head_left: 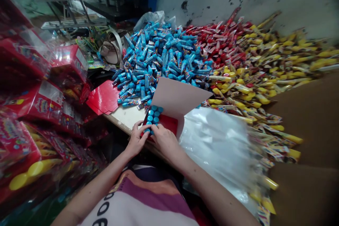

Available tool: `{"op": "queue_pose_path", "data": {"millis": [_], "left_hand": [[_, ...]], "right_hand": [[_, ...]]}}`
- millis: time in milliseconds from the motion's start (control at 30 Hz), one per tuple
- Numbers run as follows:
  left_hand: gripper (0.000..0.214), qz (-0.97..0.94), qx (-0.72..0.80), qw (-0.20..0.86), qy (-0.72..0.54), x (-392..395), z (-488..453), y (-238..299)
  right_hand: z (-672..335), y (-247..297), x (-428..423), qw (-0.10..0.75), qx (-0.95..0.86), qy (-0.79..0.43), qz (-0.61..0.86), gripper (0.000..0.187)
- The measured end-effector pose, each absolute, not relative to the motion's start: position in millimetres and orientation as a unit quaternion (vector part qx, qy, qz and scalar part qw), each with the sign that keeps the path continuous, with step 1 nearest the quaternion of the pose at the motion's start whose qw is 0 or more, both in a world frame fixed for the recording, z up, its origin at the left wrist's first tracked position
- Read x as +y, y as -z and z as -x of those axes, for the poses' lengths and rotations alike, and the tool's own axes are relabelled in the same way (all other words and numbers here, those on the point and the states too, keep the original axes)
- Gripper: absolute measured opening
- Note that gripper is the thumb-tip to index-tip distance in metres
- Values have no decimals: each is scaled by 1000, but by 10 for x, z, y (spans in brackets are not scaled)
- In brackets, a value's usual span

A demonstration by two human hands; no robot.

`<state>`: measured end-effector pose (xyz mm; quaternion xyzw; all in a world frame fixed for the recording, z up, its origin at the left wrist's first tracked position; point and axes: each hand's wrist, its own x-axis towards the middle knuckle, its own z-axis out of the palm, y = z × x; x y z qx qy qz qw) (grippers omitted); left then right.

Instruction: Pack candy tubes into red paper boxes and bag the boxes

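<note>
An open red box point(169, 122) with a raised white lid flap point(178, 97) sits at the table's near edge. Several blue-capped tubes point(154, 114) stand upright in its left part. My left hand point(137, 137) rests on the box's near left corner, fingers curled against the blue caps. My right hand point(165, 138) lies on the near edge of the box, fingers bent down onto the tubes. Both hands press at the same row of tubes. Whether either hand grips a tube is hidden.
A big heap of blue tubes point(161, 56) lies behind the box, with red tubes point(225, 40) and yellow tubes point(265, 74) to the right. Clear plastic bags point(217, 141) lie right of the box. Flat red cartons point(104, 97) and stacked filled boxes point(34, 106) stand left.
</note>
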<state>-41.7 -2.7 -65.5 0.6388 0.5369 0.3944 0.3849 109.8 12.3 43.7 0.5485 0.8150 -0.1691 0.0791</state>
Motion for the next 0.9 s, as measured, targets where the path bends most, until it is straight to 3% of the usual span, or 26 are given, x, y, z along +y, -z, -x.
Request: {"op": "queue_pose_path", "data": {"millis": [200,333,400,533,600,667,767,900], "left_hand": [[32,-627,542,398,-395,-37,455,711],[33,-607,544,416,-403,-75,466,695],[33,-603,544,419,-408,-53,496,659],[36,-576,572,384,-439,257,608,619],[37,-583,587,354,-435,569,646,658],[37,-627,579,336,-399,941,632,731],[32,-693,537,337,-342,1469,507,842],[25,-725,513,345,-303,1886,327,923]], "right_hand": [[-921,-409,182,105,806,161,-560,26],[-910,-230,81,52,803,168,-570,29],[-1019,-163,15,-39,805,203,-555,26],[-1544,-90,15,-327,704,228,-587,25],[-1966,-43,167,-402,606,203,-656,28],[-2446,26,435,-399,529,173,-729,34],[-3126,145,973,-290,494,122,-811,36],[-3674,322,1719,-212,486,116,-840,35]]}}
